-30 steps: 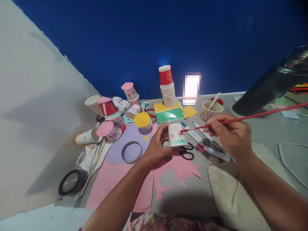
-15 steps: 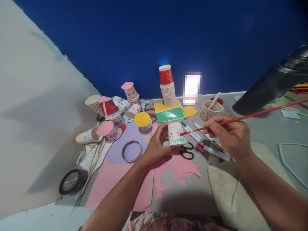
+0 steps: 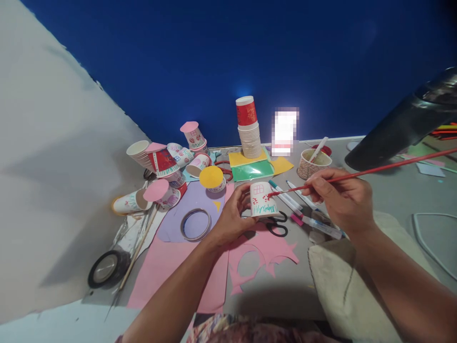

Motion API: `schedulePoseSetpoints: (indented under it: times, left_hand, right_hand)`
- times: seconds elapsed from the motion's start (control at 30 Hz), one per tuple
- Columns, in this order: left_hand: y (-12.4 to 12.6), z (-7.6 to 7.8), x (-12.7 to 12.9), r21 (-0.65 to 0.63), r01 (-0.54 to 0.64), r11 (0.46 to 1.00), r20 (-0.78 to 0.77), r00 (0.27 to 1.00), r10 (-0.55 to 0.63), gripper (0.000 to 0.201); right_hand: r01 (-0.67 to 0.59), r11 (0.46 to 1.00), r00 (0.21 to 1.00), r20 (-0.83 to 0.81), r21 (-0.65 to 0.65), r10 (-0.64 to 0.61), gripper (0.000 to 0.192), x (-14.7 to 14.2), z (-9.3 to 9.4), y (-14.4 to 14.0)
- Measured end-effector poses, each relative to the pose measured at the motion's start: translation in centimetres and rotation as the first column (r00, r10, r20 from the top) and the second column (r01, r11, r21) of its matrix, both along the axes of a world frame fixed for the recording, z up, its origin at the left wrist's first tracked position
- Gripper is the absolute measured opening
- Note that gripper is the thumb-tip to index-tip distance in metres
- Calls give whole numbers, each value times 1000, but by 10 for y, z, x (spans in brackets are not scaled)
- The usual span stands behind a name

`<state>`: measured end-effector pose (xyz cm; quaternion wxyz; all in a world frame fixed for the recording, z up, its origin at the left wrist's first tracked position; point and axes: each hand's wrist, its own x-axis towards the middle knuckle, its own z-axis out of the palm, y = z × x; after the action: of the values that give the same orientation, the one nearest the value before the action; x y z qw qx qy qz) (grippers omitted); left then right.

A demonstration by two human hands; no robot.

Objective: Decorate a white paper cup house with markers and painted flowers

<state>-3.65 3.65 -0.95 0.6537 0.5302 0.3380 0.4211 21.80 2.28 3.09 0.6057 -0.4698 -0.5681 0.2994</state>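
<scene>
Here, in the head view, the left hand (image 3: 231, 220) wraps its fingers around an upturned paper cup (image 3: 262, 200) drawn with a window and green grass, held just above the pink paper (image 3: 171, 267) on the bench (image 3: 389, 190). The right hand (image 3: 342, 200) pinches a long red paintbrush (image 3: 374, 170), its tip touching the cup's side. Black scissors (image 3: 276, 226) lie just below the cup.
</scene>
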Motion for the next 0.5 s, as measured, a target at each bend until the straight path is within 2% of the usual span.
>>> schedulePoseSetpoints:
  times: [0.17,0.5]
  left_hand:
    - [-1,0,-1,28,-25,999,-67,997,26,81]
    - [0,0,-3,45,-22,999,-119,992,27,80]
  right_hand:
    - [-21,1000,999,-35,11,21,24,-1,0,-2]
    - [-34,999,995,92,12,33,24,-4,0,-4]
